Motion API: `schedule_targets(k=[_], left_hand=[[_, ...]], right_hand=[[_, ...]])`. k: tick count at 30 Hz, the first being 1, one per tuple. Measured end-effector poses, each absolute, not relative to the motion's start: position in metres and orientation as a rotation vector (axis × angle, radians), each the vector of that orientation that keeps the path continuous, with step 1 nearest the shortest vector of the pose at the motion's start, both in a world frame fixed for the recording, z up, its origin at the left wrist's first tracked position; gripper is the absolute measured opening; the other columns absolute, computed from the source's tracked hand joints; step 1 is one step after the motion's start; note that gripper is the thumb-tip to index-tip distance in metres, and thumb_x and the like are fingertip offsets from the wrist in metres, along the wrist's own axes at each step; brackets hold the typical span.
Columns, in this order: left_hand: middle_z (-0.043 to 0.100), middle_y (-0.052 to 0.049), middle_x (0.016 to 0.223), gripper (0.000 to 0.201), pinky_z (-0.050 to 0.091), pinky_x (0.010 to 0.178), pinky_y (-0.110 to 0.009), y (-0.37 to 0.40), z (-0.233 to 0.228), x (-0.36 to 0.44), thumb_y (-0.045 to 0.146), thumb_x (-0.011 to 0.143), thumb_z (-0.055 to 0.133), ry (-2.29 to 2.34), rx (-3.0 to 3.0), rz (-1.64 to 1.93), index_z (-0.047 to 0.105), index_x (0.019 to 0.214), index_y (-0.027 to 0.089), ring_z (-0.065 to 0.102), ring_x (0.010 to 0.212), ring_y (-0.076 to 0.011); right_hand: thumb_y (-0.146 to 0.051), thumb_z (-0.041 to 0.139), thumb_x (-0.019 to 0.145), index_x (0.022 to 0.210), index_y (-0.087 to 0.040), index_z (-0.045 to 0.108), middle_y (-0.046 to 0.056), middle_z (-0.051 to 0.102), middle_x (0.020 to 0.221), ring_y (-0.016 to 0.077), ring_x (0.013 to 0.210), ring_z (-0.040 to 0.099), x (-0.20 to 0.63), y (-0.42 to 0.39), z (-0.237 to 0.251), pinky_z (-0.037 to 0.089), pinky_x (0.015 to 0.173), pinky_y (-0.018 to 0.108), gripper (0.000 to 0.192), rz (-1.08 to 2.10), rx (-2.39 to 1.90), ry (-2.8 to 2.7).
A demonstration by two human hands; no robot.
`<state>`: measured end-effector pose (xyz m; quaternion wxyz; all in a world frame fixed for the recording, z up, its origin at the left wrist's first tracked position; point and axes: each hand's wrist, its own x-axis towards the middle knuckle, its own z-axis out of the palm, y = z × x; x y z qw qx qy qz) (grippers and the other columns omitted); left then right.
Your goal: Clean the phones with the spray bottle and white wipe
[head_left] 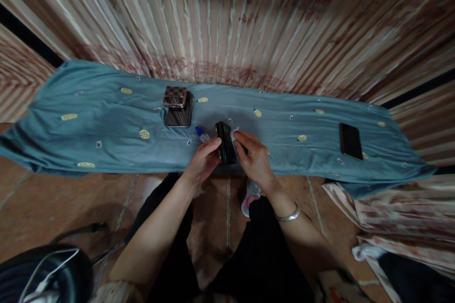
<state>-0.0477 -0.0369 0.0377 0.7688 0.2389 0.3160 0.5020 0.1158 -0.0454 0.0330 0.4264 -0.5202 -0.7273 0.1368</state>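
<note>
The left hand [204, 158] grips a dark, wallet-like case [226, 144] by its left side, thumb on top, near the front edge of the cloth-covered desk [277, 137]. The right hand [254, 156] has its thumb and fingers pinched together on a small whitish scrap [234, 132] at the case's right side; whether the scrap touches the case, I cannot tell. Just left of the case lies a blue-tipped tube [202, 133], partly hidden. Farther left and back, a checkered box [175, 96] sits on a shiny dark box [178, 118]. A phone [350, 141] lies well apart, to the right.
</note>
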Motion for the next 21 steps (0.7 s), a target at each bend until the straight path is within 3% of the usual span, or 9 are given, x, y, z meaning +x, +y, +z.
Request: schedule_targets(k=[11, 21], left_hand=[[0.084, -0.008, 0.101, 0.014, 0.058, 0.106, -0.043, -0.019, 0.042, -0.059, 0.03, 0.081, 0.082, 0.737, 0.385, 1.181, 0.078, 0.084, 0.017, 0.073, 0.122, -0.0327], [0.084, -0.01, 0.095, 0.016, 0.058, 0.102, -0.036, -0.013, 0.044, -0.058, 0.029, 0.089, 0.076, 0.745, 0.282, 1.207, 0.079, 0.09, 0.013, 0.076, 0.114, -0.028]], right_hand=[[-0.026, 0.049, 0.107, 0.128, -0.029, 0.076, 0.008, 0.079, 0.128, 0.024, 0.117, 0.075, 0.11, -0.056, 0.036, 0.062, 0.105, 0.044, 0.033, 0.358, -1.18, -1.934], [-0.019, 0.056, 0.107, 0.131, -0.023, 0.074, 0.01, 0.081, 0.119, 0.0235, 0.11, 0.076, 0.099, -0.052, 0.038, 0.065, 0.097, 0.04, 0.031, 0.106, -1.03, -1.934]])
